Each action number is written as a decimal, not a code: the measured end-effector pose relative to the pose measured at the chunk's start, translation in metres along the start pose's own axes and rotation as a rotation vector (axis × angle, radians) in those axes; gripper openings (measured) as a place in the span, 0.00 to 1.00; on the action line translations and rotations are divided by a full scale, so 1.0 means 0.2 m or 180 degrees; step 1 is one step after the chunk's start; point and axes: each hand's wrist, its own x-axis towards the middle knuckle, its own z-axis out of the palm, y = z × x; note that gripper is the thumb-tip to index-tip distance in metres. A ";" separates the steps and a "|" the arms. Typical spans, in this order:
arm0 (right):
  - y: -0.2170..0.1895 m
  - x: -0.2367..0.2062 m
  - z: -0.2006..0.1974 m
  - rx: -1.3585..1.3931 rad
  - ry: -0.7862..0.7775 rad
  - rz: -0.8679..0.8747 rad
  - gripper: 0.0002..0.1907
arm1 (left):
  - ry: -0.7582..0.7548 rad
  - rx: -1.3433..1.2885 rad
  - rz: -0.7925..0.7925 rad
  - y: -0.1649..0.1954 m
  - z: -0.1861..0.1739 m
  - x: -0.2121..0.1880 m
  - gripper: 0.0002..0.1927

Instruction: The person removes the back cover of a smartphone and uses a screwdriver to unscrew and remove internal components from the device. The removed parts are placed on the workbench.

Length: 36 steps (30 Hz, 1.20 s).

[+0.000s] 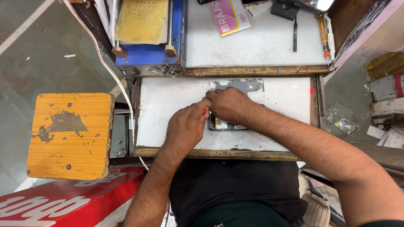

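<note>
My left hand (186, 126) and my right hand (229, 105) meet over an opened phone (223, 125) that lies on a white work board (168, 105). A small red-handled tool (205, 112) shows between the fingers of my left hand, its tip hidden. My right hand covers most of the phone and rests on it; only the phone's lower edge with its inner parts shows. A grey metal plate (242, 86) lies on the board just beyond my right hand.
A blue machine with a yellow pad (143, 25) stands at the back left. A screwdriver (323, 35), tweezers (295, 35) and a pink card (229, 16) lie on the rear white surface. An orange wooden stool (69, 134) stands to the left.
</note>
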 end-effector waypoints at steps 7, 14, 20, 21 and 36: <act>0.02 -0.01 0.02 -0.0263 0.0329 -0.0232 0.08 | -0.0108 0.0085 -0.0292 -0.02 0.05 0.00 0.20; 0.00 0.01 -0.01 -0.0205 0.0032 -0.0136 0.08 | -0.0129 0.0130 -0.0221 0.00 0.07 -0.01 0.18; 0.06 -0.01 -0.12 0.0343 -0.0322 0.0610 0.13 | 0.0025 0.0228 -0.0655 0.03 0.04 0.02 0.21; 0.10 -0.03 -0.14 0.0410 -0.0224 0.0789 0.12 | 0.0031 0.0302 -0.0679 0.03 0.03 0.02 0.21; 0.02 -0.31 -0.03 0.1333 0.1025 0.1737 0.10 | -0.0552 0.0893 -0.0762 0.08 -0.03 0.10 0.21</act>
